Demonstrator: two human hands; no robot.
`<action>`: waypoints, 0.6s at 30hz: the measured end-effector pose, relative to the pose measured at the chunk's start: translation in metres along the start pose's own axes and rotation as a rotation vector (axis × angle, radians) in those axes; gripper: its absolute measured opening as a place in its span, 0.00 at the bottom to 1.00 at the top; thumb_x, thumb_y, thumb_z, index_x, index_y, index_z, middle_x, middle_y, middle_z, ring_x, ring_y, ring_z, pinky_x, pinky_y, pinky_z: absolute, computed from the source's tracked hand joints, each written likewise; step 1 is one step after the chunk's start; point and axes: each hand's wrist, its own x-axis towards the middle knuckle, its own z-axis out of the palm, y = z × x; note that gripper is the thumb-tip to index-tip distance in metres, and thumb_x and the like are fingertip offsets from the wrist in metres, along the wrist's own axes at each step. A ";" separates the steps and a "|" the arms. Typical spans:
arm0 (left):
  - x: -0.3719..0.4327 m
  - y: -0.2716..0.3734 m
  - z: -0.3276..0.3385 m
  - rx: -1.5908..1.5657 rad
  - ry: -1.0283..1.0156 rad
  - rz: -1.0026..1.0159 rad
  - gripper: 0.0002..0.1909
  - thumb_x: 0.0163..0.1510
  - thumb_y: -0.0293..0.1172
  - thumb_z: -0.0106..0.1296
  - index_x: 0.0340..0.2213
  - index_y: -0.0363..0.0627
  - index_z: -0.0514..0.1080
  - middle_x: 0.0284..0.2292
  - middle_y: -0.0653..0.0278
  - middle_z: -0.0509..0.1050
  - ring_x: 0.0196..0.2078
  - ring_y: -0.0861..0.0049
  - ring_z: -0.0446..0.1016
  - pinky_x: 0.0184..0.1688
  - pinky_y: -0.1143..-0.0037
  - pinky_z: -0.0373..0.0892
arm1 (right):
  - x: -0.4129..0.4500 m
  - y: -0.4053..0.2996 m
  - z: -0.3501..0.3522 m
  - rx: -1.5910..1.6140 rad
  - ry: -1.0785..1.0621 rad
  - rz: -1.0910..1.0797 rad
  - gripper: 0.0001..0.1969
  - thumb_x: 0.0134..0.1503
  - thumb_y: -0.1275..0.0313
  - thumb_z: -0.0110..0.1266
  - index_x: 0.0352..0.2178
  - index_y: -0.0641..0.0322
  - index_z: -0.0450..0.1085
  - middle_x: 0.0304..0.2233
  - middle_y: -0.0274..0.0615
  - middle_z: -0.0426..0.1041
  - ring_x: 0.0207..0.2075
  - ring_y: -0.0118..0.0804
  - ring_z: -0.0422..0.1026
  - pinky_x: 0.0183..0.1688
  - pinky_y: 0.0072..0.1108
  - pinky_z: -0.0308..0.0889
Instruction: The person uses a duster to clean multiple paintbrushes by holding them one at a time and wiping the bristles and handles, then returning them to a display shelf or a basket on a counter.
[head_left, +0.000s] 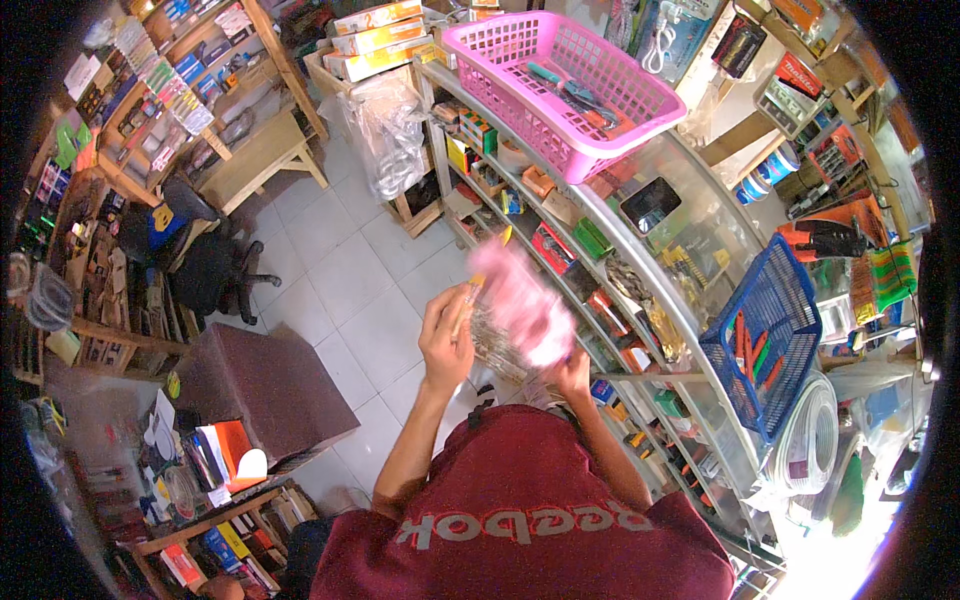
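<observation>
My left hand (446, 337) is raised in front of my chest, its fingers closed around a slim yellow-ended object (474, 289) too small to identify. A pink cloth (529, 307), blurred by motion, hangs between my hands. My right hand (574, 371) grips the cloth's lower right end. Another yellow tip (506, 234) shows at the cloth's upper edge; what it belongs to is hidden. Behind the cloth, a greyish-brown item (499, 349) is partly covered, and I cannot tell what it is.
A glass display counter (660, 277) curves along my right. On it stand a pink plastic basket (517, 97) of tools, a smartphone (651, 205) and a blue plastic basket (787, 315). To my left are a brown box-shaped cabinet (277, 390) and a black office chair (214, 270).
</observation>
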 end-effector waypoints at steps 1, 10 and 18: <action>-0.002 -0.011 -0.013 0.083 -0.001 0.185 0.19 0.46 0.11 0.47 0.42 0.35 0.69 0.39 0.52 0.70 0.45 0.63 0.70 0.43 0.72 0.71 | 0.013 -0.055 -0.009 0.161 -0.113 0.311 0.12 0.49 0.67 0.50 0.24 0.68 0.67 0.23 0.41 0.69 0.26 0.31 0.66 0.27 0.27 0.62; 0.049 -0.005 -0.023 0.213 -0.330 0.685 0.18 0.42 0.14 0.52 0.38 0.35 0.72 0.41 0.56 0.71 0.42 0.61 0.73 0.40 0.71 0.73 | 0.020 -0.014 -0.039 0.031 -0.087 0.307 0.12 0.46 0.66 0.50 0.31 0.62 0.71 0.23 0.54 0.72 0.26 0.55 0.71 0.30 0.37 0.65; 0.061 0.020 0.023 0.048 -0.438 0.618 0.14 0.50 0.18 0.47 0.40 0.34 0.70 0.38 0.55 0.72 0.43 0.63 0.72 0.43 0.72 0.72 | 0.004 -0.018 -0.061 0.131 -0.041 0.420 0.15 0.47 0.62 0.50 0.28 0.65 0.70 0.23 0.58 0.71 0.27 0.54 0.72 0.27 0.35 0.64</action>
